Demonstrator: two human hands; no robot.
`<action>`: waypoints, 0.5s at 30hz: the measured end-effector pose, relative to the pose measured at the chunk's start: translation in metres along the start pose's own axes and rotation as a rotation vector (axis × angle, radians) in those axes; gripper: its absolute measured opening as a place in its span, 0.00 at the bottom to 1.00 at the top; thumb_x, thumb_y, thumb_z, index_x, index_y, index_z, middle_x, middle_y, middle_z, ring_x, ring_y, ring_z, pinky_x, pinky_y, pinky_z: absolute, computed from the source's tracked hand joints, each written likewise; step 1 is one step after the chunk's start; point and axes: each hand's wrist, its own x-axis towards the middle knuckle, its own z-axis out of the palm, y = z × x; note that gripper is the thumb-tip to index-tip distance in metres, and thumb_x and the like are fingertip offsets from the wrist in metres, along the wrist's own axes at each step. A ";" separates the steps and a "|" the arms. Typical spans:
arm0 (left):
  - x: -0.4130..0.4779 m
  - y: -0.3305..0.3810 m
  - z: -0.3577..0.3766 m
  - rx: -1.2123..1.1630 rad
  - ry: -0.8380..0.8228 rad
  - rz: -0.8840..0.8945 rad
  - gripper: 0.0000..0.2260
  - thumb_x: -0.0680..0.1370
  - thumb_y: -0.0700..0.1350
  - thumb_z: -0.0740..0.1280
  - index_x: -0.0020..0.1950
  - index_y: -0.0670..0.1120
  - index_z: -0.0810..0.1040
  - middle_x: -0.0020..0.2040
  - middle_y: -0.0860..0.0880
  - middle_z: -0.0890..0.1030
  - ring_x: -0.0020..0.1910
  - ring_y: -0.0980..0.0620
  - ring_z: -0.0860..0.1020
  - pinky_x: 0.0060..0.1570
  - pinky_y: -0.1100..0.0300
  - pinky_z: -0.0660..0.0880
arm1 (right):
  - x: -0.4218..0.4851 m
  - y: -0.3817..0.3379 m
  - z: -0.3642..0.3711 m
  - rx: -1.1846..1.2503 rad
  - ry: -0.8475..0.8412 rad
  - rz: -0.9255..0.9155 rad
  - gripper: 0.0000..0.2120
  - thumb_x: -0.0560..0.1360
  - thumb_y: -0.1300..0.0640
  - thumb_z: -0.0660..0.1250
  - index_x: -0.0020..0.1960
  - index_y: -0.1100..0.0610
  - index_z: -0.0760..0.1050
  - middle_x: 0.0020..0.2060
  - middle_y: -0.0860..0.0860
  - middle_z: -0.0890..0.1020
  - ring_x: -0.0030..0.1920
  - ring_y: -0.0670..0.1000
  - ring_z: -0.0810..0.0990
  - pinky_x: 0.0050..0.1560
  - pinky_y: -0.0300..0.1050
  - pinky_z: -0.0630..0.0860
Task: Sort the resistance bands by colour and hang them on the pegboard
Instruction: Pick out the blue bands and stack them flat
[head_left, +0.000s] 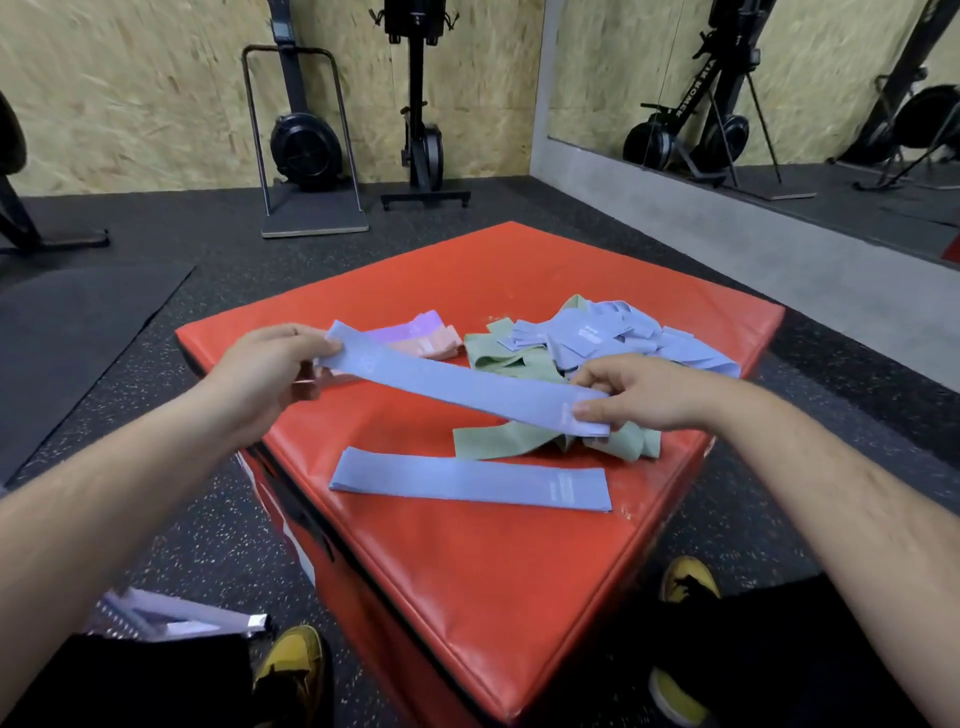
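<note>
While you stand at the near corner of the red padded box (467, 582), both your hands hold one blue band (467, 391) flat and taut above the box's top. Your left hand (265, 364) pinches the band's end over the box's left side, with the thumb on top and the fingers curled beneath. Your right hand (641, 395) pinches the other end over the box's right side, the thumb pressing near the pale printed label.

A second blue band (467, 480) lies flat on the box top, nearer the box's front corner than the held one. Green bands (496, 441) lie crumpled on the box under and behind the held band. A heap of more blue bands (613, 338) sits toward the box's far right edge, and lying over more green. Purple and pink bands (423, 335) lie together toward the box's far left edge, partly hidden behind the held band.

Your yellow shoes (293, 662) stand on the speckled floor on either side of the box's front corner, and pale wrapping (171, 618) lies on the floor left of the box.
</note>
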 end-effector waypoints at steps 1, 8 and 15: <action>-0.002 -0.010 -0.001 0.103 -0.015 -0.033 0.07 0.76 0.36 0.67 0.38 0.44 0.76 0.31 0.49 0.77 0.30 0.53 0.73 0.32 0.60 0.67 | -0.003 0.005 0.003 0.023 -0.016 0.011 0.04 0.79 0.54 0.69 0.52 0.53 0.77 0.39 0.47 0.81 0.35 0.42 0.79 0.40 0.38 0.75; -0.016 -0.067 0.001 0.640 -0.125 -0.068 0.05 0.74 0.37 0.71 0.45 0.41 0.75 0.35 0.45 0.79 0.32 0.49 0.74 0.32 0.59 0.70 | -0.005 0.021 0.045 -0.267 -0.018 0.013 0.10 0.74 0.54 0.71 0.54 0.48 0.77 0.40 0.41 0.77 0.38 0.40 0.75 0.37 0.36 0.68; -0.020 -0.087 0.004 0.984 -0.201 0.286 0.16 0.70 0.50 0.65 0.56 0.49 0.76 0.50 0.47 0.75 0.50 0.49 0.74 0.56 0.52 0.72 | -0.005 0.028 0.058 -0.511 -0.040 -0.018 0.12 0.73 0.50 0.70 0.56 0.49 0.77 0.53 0.47 0.76 0.54 0.49 0.74 0.56 0.48 0.75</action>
